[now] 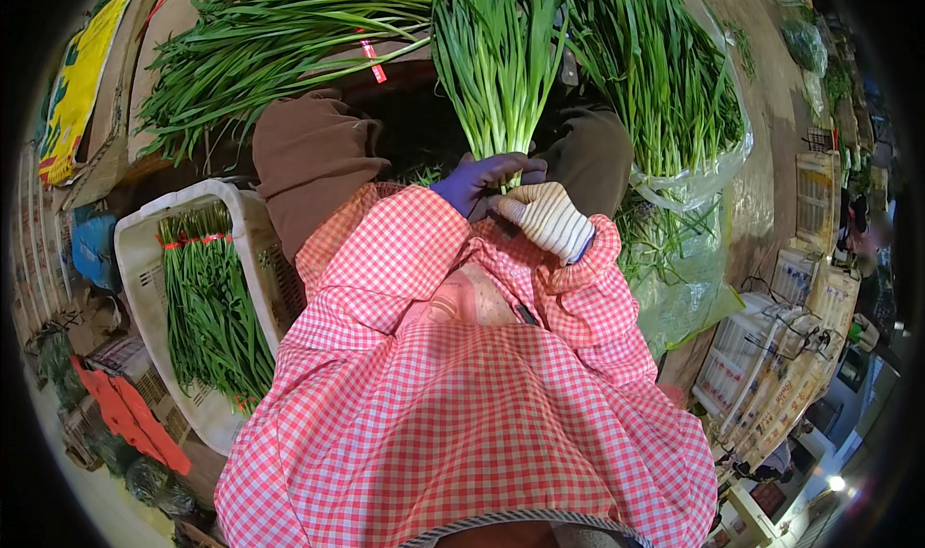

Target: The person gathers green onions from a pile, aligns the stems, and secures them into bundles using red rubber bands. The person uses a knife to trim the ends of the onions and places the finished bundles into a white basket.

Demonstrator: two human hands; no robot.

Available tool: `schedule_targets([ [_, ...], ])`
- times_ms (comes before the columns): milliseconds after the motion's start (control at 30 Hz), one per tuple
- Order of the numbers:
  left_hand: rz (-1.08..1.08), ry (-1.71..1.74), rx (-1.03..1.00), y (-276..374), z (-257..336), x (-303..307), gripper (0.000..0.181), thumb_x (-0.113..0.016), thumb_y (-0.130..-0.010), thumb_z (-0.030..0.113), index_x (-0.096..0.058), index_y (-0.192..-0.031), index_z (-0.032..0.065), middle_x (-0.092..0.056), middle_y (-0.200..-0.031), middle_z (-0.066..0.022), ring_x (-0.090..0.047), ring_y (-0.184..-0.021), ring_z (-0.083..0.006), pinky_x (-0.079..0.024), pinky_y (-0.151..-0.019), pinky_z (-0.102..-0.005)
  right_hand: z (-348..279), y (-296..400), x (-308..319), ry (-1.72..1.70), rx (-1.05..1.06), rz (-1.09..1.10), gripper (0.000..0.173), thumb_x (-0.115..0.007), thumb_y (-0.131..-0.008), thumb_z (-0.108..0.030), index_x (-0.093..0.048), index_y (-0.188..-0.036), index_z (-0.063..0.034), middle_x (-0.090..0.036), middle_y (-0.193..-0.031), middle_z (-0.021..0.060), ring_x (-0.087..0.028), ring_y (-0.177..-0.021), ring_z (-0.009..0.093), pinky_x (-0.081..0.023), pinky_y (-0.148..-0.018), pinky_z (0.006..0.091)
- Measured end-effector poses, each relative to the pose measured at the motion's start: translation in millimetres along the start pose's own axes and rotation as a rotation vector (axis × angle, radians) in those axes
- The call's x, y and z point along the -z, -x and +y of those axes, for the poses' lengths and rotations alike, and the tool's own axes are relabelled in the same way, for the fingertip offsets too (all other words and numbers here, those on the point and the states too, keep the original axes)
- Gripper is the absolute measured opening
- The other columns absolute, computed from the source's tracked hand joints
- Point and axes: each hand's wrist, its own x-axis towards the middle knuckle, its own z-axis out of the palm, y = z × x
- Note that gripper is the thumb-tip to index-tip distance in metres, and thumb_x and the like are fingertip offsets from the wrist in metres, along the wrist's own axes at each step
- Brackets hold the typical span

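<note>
My left hand (488, 179), in a purple glove, is closed round the lower stems of a bunch of leafy green stalks, perhaps garlic chives (502, 78), whose leaves point away from me. My right hand (545, 216), in a striped white knitted glove, has its fingers bent at the stem ends, right beside the left one; whether it grips anything is hidden. More loose stalks (289, 57) lie to the left. Another heap (657, 78) rests on clear plastic at the right. A red strip (373, 60) hangs by the left pile.
A white plastic crate (249, 244) at my left holds bunches tied with red bands (217, 302). A yellow printed sheet (90, 71) is at the upper left. Clear plastic sheeting (676, 306) lies at my right, with stacked crates (737, 353) beyond it.
</note>
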Motion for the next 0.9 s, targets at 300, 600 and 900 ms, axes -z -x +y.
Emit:
schedule_targets([
  [300,0.367,-0.361,-0.198,-8,-9,-21,0.017,-0.064,-0.077,0.001,-0.061,-0.094,-0.0021,-0.062,-0.079,-0.0098,-0.061,-0.066,-0.0171,-0.051,-0.058,-0.0281,4,3,34,-0.022,-0.253,0.358,0.022,-0.066,-0.080,-0.020,-0.066,-0.080,0.0011,-0.063,-0.065,0.0051,-0.056,-0.059,0.009,-0.045,-0.054,0.0240],
  [600,0.341,0.568,-0.183,-55,-51,32,0.049,-0.032,-0.090,0.044,-0.050,-0.116,0.0059,-0.059,-0.107,-0.0162,-0.055,-0.102,-0.0306,-0.044,-0.090,-0.0453,-43,-55,27,0.215,-0.517,0.170,0.045,-0.070,-0.065,-0.042,-0.065,-0.088,-0.0033,-0.065,-0.075,0.0132,-0.064,-0.070,0.025,-0.051,-0.068,0.0331],
  [900,0.503,-1.060,-0.380,-33,-57,33,0.105,-0.080,-0.059,0.033,-0.021,-0.133,-0.0099,-0.055,-0.113,-0.0239,-0.057,-0.103,-0.0317,-0.046,-0.087,-0.0354,6,-61,17,0.150,-0.593,0.213,0.037,-0.065,-0.069,-0.038,-0.061,-0.083,-0.0041,-0.064,-0.070,0.0174,-0.063,-0.071,0.033,-0.050,-0.069,0.0398],
])
